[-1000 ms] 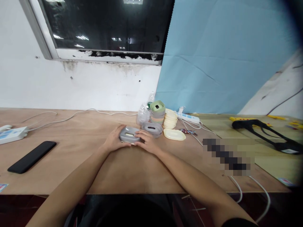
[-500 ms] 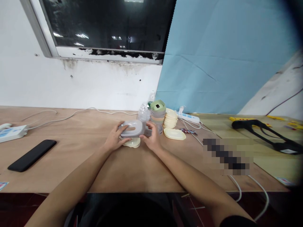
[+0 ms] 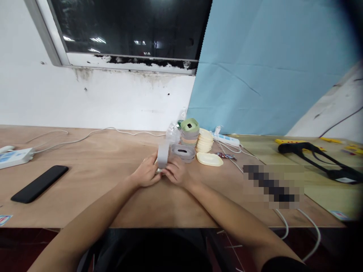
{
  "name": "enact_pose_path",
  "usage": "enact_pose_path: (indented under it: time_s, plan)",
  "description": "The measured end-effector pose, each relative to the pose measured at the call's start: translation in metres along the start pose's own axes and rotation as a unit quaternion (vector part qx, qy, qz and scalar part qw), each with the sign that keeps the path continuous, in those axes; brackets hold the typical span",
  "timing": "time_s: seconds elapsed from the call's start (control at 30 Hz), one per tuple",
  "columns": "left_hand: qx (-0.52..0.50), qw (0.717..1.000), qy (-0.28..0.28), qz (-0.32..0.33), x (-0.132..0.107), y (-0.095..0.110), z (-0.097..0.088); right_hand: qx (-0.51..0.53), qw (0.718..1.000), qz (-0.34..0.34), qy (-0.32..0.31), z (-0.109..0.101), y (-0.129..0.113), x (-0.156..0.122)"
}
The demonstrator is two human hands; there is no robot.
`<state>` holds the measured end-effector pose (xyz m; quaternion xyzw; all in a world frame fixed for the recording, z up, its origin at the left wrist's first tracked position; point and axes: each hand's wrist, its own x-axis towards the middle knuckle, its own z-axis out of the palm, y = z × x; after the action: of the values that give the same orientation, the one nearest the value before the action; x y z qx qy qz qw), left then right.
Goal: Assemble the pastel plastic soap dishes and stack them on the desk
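A pale grey plastic cover (image 3: 162,154) stands tilted up on its edge between my hands, its side wall facing me. From the left, my left hand (image 3: 146,170) grips it, fingers wrapped behind. My right hand (image 3: 177,170) closes on its right side with bent fingers. Low between the hands a sliver of a cream lid (image 3: 159,171) shows; the rest is covered, and I cannot tell if it touches the cover. Just beyond my right hand lies another grey cover (image 3: 183,152) with an oval slot.
Behind stand a stack of covers topped by a green one (image 3: 190,124) and a stack of cream lids (image 3: 204,140). One cream lid (image 3: 210,159) lies in front. Clear plastic (image 3: 172,132), a power strip (image 3: 227,140), cables and a black phone-like slab (image 3: 39,184) share the table.
The grey cover has turned from lying flat, slot upward, to standing on edge. My right hand has closed onto it, and both hands have come nearer each other.
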<state>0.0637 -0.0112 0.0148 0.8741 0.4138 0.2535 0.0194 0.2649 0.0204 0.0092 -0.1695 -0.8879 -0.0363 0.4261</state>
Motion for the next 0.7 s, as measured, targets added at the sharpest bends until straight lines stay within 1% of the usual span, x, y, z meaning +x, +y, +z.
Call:
enact_pose_path:
  time_s: [0.07, 0.13, 0.2, 0.23, 0.33, 0.4, 0.5, 0.6, 0.7]
  plan:
    - [0.022, 1.0, 0.006, 0.015, 0.001, -0.001, 0.0, -0.017, 0.999, 0.021, 0.024, -0.006, 0.005, 0.002]
    - [0.04, 0.999, 0.018, 0.006, 0.001, -0.006, 0.0, -0.044, 0.998, 0.044, 0.022, -0.016, 0.015, 0.002]
    - [0.051, 0.998, 0.028, -0.033, -0.001, -0.016, 0.001, -0.08, 0.994, 0.068, 0.002, -0.028, 0.029, 0.001]
    - [0.056, 0.997, 0.024, -0.056, -0.002, -0.023, 0.002, -0.096, 0.992, 0.08, -0.007, -0.035, 0.037, -0.001]
    - [0.056, 0.992, -0.015, -0.115, -0.007, -0.044, 0.005, -0.129, 0.985, 0.115, -0.026, -0.05, 0.062, -0.01]
    - [0.044, 0.988, -0.035, -0.142, -0.01, -0.055, 0.007, -0.148, 0.979, 0.136, -0.031, -0.056, 0.075, -0.016]
    - [0.022, 0.987, -0.055, -0.147, -0.011, -0.061, 0.01, -0.167, 0.972, 0.155, -0.056, -0.056, 0.087, -0.021]
    - [0.006, 0.989, -0.076, -0.128, -0.01, -0.057, 0.01, -0.168, 0.969, 0.157, -0.09, -0.052, 0.089, -0.023]
    - [0.007, 0.99, -0.075, -0.117, -0.008, -0.05, 0.008, -0.172, 0.968, 0.165, -0.074, -0.048, 0.086, -0.021]
